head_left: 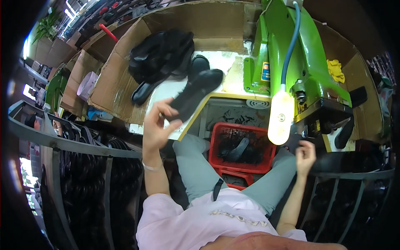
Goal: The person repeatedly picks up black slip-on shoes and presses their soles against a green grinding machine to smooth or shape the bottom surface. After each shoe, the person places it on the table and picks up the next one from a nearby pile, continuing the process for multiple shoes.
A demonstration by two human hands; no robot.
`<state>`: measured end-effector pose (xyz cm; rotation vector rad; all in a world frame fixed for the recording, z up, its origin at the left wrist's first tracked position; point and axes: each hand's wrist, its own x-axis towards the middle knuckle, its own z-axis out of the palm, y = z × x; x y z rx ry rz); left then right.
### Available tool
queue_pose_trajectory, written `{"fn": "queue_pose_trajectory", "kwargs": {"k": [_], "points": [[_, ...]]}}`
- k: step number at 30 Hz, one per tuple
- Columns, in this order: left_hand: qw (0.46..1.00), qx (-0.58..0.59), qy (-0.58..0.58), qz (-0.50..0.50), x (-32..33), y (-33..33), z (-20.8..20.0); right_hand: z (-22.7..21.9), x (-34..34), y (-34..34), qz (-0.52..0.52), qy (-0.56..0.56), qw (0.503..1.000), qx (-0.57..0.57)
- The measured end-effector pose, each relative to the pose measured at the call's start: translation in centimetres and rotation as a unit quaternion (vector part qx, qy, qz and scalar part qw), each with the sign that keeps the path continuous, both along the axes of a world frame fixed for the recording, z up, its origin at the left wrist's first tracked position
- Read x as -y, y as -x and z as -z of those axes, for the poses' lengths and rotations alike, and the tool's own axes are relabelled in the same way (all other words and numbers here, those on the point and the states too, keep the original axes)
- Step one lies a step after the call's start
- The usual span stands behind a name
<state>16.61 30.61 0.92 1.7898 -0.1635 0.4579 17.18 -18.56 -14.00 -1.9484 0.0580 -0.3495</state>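
Observation:
My left hand (pixel 159 125) is raised over the front edge of the white worktable (pixel 230 79), thumb and fingers apart. Right at its fingertips is the near end of a black shoe sole (pixel 195 92), blurred by motion; a firm hold on it does not show. Behind that sole lie another black sole (pixel 200 63) and a heap of black shoe parts (pixel 162 54). Below the head of the green machine (pixel 321 71), my right hand (pixel 306 157) has its fingers curled by a dark area; what they hold, if anything, cannot be made out.
Cardboard walls (pixel 200 25) surround the table. A lit white lamp (pixel 281 118) hangs before the machine. Between my knees sits a red crate (pixel 216 154) with dark pieces inside. Metal racks (pixel 79 146) of black parts flank me. A yellow cloth (pixel 335 71) is at the right.

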Motion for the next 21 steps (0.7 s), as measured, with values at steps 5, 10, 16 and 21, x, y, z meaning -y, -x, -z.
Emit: {"fn": "queue_pose_trajectory", "kwargs": {"k": [5,10,16,21], "points": [[0.973,-0.119,0.132,0.144,7.0,5.8,0.8,1.5,-10.0,2.0,-0.209,-0.281,0.936,-0.018],[0.863,-0.179,0.429,0.200,14.9,5.4,6.9,5.2,-6.7,6.1,-0.160,-0.440,0.865,-0.178],[0.909,-0.250,0.252,0.216,22.6,2.6,9.3,5.6,-8.4,11.2,-0.161,-0.489,0.800,-0.307],[0.947,-0.153,0.180,0.217,23.6,-0.8,9.3,4.0,-10.6,11.0,-0.158,-0.505,0.804,-0.274]]}}
